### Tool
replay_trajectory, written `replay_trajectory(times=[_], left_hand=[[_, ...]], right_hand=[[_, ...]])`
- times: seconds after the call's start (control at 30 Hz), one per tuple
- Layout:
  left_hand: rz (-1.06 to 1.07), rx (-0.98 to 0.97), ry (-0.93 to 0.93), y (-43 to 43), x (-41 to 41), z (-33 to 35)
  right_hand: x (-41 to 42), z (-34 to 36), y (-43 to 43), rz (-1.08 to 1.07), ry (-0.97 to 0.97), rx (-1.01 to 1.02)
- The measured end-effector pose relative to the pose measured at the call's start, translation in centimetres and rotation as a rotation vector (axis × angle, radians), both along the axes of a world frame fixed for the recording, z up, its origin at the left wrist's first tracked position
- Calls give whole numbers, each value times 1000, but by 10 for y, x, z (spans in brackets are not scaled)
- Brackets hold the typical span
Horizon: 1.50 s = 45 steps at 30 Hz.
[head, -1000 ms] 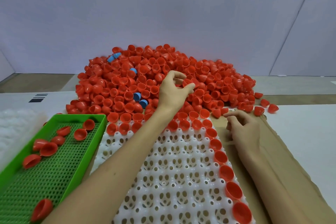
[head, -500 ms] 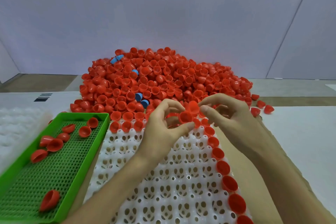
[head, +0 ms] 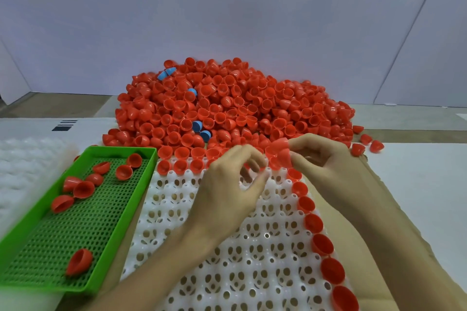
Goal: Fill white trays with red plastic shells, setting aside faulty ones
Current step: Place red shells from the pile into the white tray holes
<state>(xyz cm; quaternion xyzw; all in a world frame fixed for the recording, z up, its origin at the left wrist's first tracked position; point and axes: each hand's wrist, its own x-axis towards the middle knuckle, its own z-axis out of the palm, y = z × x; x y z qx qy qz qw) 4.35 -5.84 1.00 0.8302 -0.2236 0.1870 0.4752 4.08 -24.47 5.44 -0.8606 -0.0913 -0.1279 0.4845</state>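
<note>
Since half a second ago, the red shell (head: 279, 153) has passed rightward, out of the left fingertips and into the right hand's pinch. The right hand (head: 333, 171) holds it by thumb and fingers above the far edge of the tray. It is blurred and may be two shells nested or touching.

The left hand (head: 227, 197) hovers just left of it with its fingers curled. Whether it holds anything cannot be told.

Beneath both hands lies the white tray (head: 227, 272). Seated shells (head: 322, 243) line its right edge from near to far, and more fill the far rows (head: 182, 153). Every other socket in view stands bare.

Left of it sits a green tray (head: 126, 214) with a handful of set-aside shells (head: 83, 189) scattered inside.

Beyond the trays, a big pile of red shells (head: 240, 106) covers the far part of the worktop (head: 417, 184). A few blue shells (head: 202, 131) are mixed in.

The job looks to be at an early stage. The border is started, most of this tray is still to fill, and the pile is barely dented. The held shell seems to be under inspection and is not yet placed in either tray.
</note>
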Motion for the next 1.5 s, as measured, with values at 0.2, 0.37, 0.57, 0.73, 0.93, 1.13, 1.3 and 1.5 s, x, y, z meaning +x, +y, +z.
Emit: replay_trajectory(times=[0.2,0.37,0.57,0.73,0.93,1.13,1.3,1.5], left_hand=[[-17,477,81,4,0,-26],[29,569,17,1,1,-34],[39,600,26,1,0,-37],[40,618,21,0,-1,-38],[45,594,31,1,-1,-38],[54,595,32,0,-3,-36],[52,622,44,-1,-2,-38],[46,659,50,-1,-1,-40]], right_hand=[[5,-9,-13,6,-62,-523],[21,-33,-17,12,-39,-783],[29,-38,-11,64,-1,-895],[32,-37,-8,79,25,-966],[34,-34,-7,85,39,-1004],[35,-32,-10,118,59,-986],[40,-21,-21,104,5,-786],[77,-39,-39,-230,-149,-145]])
